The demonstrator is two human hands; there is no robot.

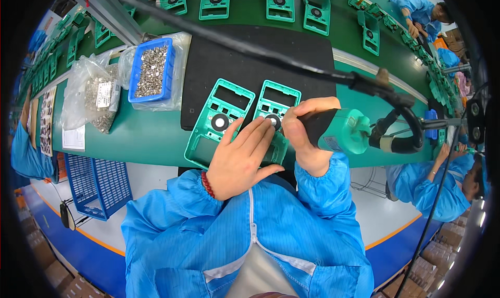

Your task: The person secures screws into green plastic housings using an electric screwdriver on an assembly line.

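Note:
Two green plastic housings, the left one (200, 140) and the right one (268, 107), lie side by side on a black mat (307, 64). Each carries a round black speaker-like disc with a pale centre. My left hand (240, 160) is laid flat, fingers stretched, across the inner edges of both housings, fingertips by the right disc. Wrapped round a green-and-black electric screwdriver (348, 132) is my right hand (311, 142), over the right side of the right housing. The tool's tip is hidden behind my hand.
A blue tray of small screws (171, 71) and a clear bag of metal parts (99, 97) lie to the left. A black cable (245, 47) crosses overhead to the tool. More green housings (214, 2) line the far belt. A blue basket (99, 186) stands lower left; co-workers (440, 181) sit nearby.

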